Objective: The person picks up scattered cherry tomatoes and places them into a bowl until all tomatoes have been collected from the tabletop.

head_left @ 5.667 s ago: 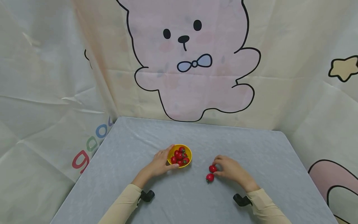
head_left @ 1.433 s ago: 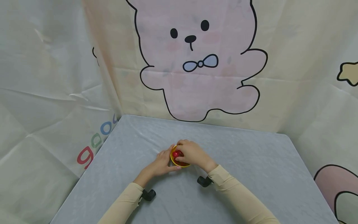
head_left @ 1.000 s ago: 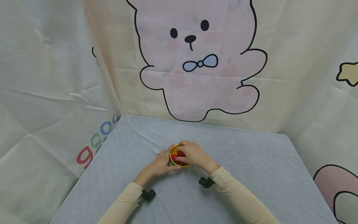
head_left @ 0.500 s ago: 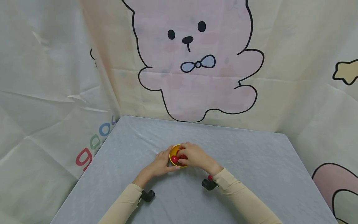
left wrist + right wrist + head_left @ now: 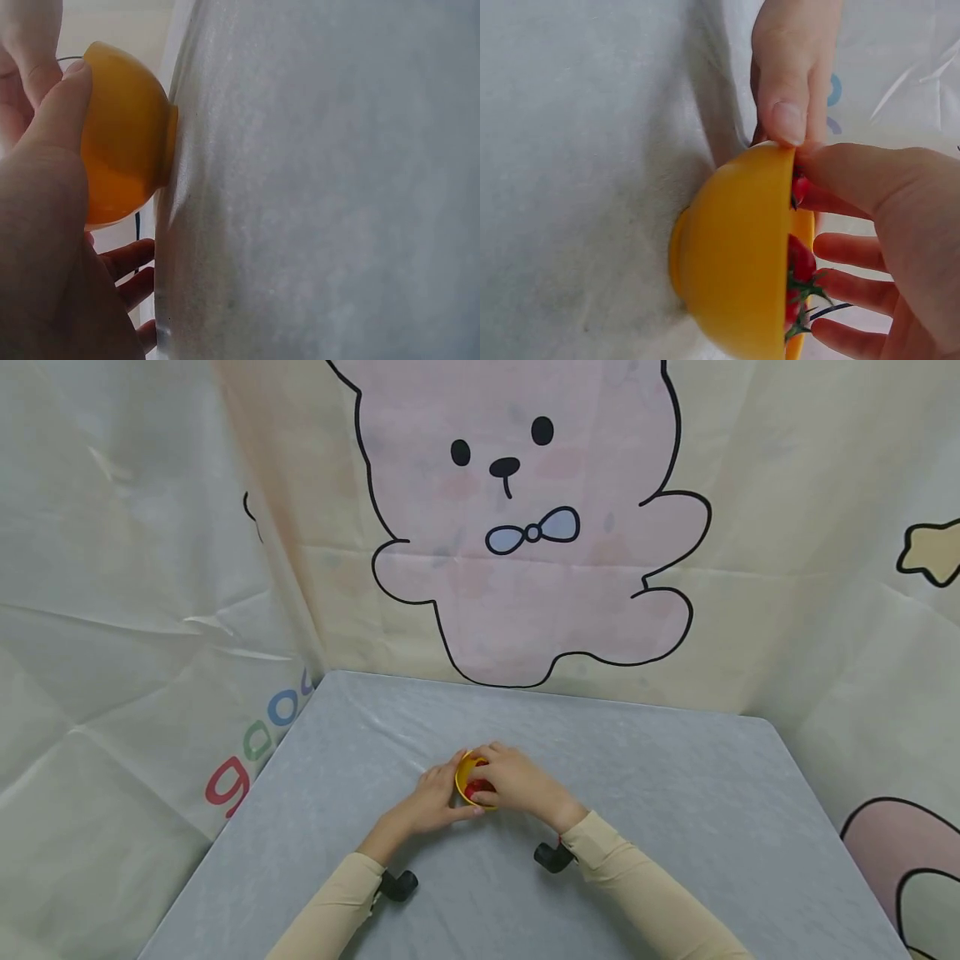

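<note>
A small yellow bowl point(image 5: 465, 774) stands on the grey table point(image 5: 637, 793), near the middle. My left hand point(image 5: 435, 795) grips its left side, with the thumb point(image 5: 52, 112) pressed on the outer wall point(image 5: 124, 165). Red cherry tomatoes point(image 5: 801, 259) with green stems lie inside the bowl point(image 5: 735, 255). My right hand point(image 5: 517, 781) lies over the bowl's mouth and hides most of the fruit. In the right wrist view its fingers point(image 5: 855, 251) are spread fairly straight above the tomatoes. Its thumb reaches the rim beside a tomato point(image 5: 799, 187).
A cream backdrop printed with a pink bear point(image 5: 525, 527) hangs right behind the table and wraps both sides. The table's far edge runs along it, and its right corner point(image 5: 765, 722) is rounded. Black wrist cameras point(image 5: 553, 857) sit under both sleeves.
The right hand left the two loose tomatoes on the right and came over the bowl. In the last second it settled lower onto the bowl's mouth. The left hand kept its grip.
</note>
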Available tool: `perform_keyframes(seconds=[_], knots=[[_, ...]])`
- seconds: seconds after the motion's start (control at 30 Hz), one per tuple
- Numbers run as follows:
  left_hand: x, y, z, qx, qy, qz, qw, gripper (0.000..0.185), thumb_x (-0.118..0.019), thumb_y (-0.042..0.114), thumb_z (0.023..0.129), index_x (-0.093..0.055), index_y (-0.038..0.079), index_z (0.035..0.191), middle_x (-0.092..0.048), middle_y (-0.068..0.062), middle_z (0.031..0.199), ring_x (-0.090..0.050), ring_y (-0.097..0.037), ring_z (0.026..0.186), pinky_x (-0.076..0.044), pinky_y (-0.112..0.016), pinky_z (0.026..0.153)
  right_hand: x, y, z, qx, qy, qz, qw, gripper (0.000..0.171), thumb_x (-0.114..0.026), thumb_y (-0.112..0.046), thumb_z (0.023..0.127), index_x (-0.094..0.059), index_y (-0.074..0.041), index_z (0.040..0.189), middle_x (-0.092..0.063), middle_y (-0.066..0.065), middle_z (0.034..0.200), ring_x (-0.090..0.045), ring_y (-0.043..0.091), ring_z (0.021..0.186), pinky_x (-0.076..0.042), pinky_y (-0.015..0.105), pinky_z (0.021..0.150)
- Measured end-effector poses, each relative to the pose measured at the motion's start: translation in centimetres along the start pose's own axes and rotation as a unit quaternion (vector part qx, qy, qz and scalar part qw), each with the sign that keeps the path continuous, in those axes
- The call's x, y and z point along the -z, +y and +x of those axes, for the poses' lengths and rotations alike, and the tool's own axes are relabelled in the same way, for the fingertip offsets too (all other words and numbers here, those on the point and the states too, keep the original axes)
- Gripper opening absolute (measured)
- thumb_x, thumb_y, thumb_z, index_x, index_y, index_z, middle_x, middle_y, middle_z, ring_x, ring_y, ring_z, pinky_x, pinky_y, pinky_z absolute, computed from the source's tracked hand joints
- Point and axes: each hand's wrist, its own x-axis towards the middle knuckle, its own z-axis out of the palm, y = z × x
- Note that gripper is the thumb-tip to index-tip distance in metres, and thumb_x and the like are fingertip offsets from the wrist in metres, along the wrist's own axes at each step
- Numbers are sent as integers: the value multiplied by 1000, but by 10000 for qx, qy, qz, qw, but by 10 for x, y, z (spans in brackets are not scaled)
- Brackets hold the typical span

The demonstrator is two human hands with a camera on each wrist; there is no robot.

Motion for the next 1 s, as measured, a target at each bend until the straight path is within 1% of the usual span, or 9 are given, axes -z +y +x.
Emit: perform_keyframes(seconds=[0.17, 0.33, 0.57, 0.77, 0.87, 1.0], knots=[[1, 1, 0, 128, 0, -2, 9999, 108, -63, 67, 84, -9, 12, 160, -30, -12, 162, -36, -37, 141, -21, -58, 121, -5, 5, -4, -175, 10, 182, 9997, 28, -71, -42, 90, -74, -20, 107, -64, 4, 125, -55, 21, 112, -50, 41, 97], [2, 3, 0, 141, 4, 8, 9999, 108, -64, 66, 84, -11, 11, 159, -32, -13, 161, -38, -38, 139, -22, -58, 121, -5, 6, -10, -317, -7, 42, 9995, 30, -73, -44, 87, -74, -21, 107, -64, 2, 124, -54, 20, 109, -52, 40, 95], [-1, 2, 1, 122, 40, 61, 9999, 108, -65, 66, 84, -10, 11, 159, -35, -14, 159, -39, -38, 138, -24, -57, 120, -1, 9, -24, -323, 145, 74, 9993, 30, -77, -39, 85, -74, -21, 108, -63, 5, 128, -56, 23, 115, -51, 44, 100], [-1, 3, 1, 154, 66, 128, 9998, 107, -65, 65, 84, -11, 11, 159, -36, -17, 158, -40, -38, 138, -25, -58, 119, 3, 14, -43, -314, 288, -158, 9990, 28, -77, -39, 85, -74, -22, 108, -64, 4, 127, -58, 23, 118, -52, 44, 100], [-1, 3, 1, 155, 69, 129, 9998, 107, -65, 65, 84, -12, 11, 159, -36, -18, 158, -40, -39, 139, -25, -57, 120, 5, 16, -56, -368, 422, -41, 9984, 28, -78, -34, 84, -74, -21, 108, -65, 6, 128, -58, 25, 119, -52, 45, 100], [-1, 3, 1, 154, 87, 102, 9998, 108, -66, 66, 83, -13, 11, 159, -37, -20, 157, -40, -40, 139, -25, -57, 119, 7, 18, -76, -498, 500, 45, 9975, 28, -79, -30, 84, -74, -19, 109, -64, 8, 128, -58, 27, 120, -53, 47, 98]])
